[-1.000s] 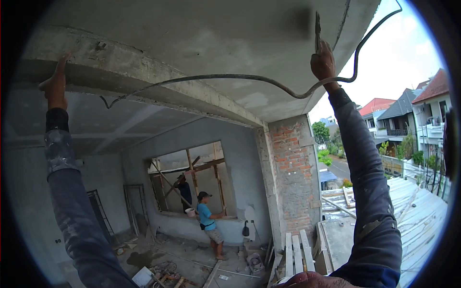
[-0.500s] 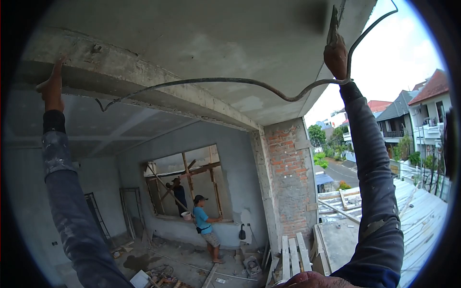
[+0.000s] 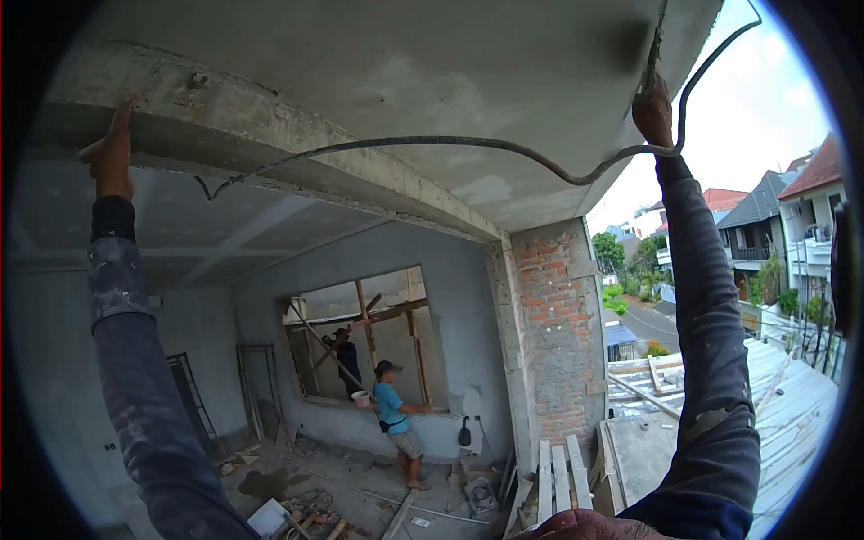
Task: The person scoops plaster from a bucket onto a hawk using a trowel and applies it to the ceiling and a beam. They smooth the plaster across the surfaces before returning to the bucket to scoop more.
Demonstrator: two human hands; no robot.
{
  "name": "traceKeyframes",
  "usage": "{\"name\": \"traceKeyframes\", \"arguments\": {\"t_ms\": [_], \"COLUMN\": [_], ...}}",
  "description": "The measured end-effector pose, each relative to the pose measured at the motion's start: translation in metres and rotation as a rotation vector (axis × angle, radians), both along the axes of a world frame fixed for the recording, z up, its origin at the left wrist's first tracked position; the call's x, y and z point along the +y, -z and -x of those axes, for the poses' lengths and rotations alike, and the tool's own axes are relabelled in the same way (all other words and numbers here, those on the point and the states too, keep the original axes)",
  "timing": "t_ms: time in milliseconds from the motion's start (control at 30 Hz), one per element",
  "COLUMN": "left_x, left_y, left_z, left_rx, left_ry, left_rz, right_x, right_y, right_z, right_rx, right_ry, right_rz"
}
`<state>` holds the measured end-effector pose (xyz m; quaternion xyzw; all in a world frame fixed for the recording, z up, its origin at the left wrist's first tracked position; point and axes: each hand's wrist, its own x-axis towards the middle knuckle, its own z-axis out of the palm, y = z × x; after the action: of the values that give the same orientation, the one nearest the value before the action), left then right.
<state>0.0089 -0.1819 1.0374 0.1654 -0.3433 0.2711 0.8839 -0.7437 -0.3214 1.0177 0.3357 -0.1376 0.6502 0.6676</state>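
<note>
Overhead, my right hand (image 3: 653,112) is closed around a thin flat trowel (image 3: 654,61), seen nearly edge-on against the grey plastered ceiling (image 3: 468,67) near its outer edge. The handle is hidden by my fingers. A dark cable (image 3: 432,141) hangs in a loose curve below the ceiling and passes beside my right wrist. At the far left, my left hand (image 3: 112,151) is raised with fingers stretched, resting against the rough concrete beam (image 3: 297,130). Nothing shows in it.
Below, a co-worker in a blue shirt (image 3: 394,409) stands by a window opening (image 3: 301,360); another person (image 3: 348,360) is beyond it. Rubble and boards lie on the floor (image 3: 360,486). A brick column (image 3: 553,333), planks (image 3: 560,477) and metal roofing (image 3: 792,396) are right.
The whole view has shifted slightly, with the room appearing farther right. My right hand and trowel sit a little farther right and lower. My left hand stays at the beam.
</note>
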Motion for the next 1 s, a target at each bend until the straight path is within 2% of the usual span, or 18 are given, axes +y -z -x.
{"name": "traceKeyframes", "arguments": {"t_ms": [100, 200, 267, 333, 400, 433, 467, 567, 633, 700, 733, 800, 867, 933, 967, 1000], "left_x": [0.004, 0.004, -0.002, -0.008, -0.007, -0.005, -0.004, -0.003, 0.006, -0.002, -0.013, -0.034, -0.053, -0.060, -0.059, -0.056], "left_y": [0.005, 0.005, -0.003, -0.013, -0.012, -0.012, -0.013, -0.010, -0.002, -0.009, 0.010, 0.037, 0.059, 0.071, 0.071, 0.071], "left_z": [0.006, 0.004, -0.005, -0.023, -0.025, -0.025, -0.025, -0.022, -0.023, -0.031, -0.036, -0.043, -0.052, -0.057, -0.059, -0.059], "left_rx": [-0.027, -0.020, -0.018, -0.135, -0.135, -0.138, -0.135, -0.118, -0.478, -0.543, -0.515, -0.446, -0.391, -0.351, -0.336, -0.321], "left_ry": [-0.004, -0.023, -0.037, 0.074, 0.050, 0.031, 0.027, 0.028, 0.079, 0.337, 0.342, 0.322, 0.300, 0.266, 0.247, 0.225], "left_rz": [-0.020, -0.028, -0.025, 0.022, -0.001, -0.014, -0.016, 0.018, -0.078, 0.022, -0.042, -0.147, -0.244, -0.310, -0.328, -0.341], "right_x": [-0.034, -0.051, -0.065, -0.078, -0.104, -0.102, -0.092, -0.096, -0.088, -0.100, -0.116, -0.136, -0.115, -0.120, -0.108, -0.093], "right_y": [-0.019, -0.014, 0.002, 0.007, 0.007, 0.013, 0.022, 0.049, 0.072, 0.094, 0.108, 0.156, 0.220, 0.312, 0.354, 0.397], "right_z": [-0.004, -0.071, -0.146, -0.207, -0.252, -0.273, -0.291, -0.318, -0.316, -0.308, -0.297, -0.264, -0.259, -0.246, -0.249, -0.257], "right_rx": [0.007, -0.041, 0.133, 0.228, 0.214, 0.307, 0.340, 0.250, 0.271, 0.244, 0.194, 0.389, 0.177, 0.167, 0.126, 0.047], "right_ry": [-0.108, -0.340, -0.332, -0.354, -0.295, -0.380, -0.443, -0.391, -0.425, -0.473, -0.490, -0.133, -0.377, -0.162, -0.263, -0.656], "right_rz": [-0.036, -0.203, -0.070, -0.148, -0.204, -0.196, -0.306, -0.512, -0.504, -0.435, -0.406, -0.115, -0.832, -0.753, -0.941, -1.082]}}
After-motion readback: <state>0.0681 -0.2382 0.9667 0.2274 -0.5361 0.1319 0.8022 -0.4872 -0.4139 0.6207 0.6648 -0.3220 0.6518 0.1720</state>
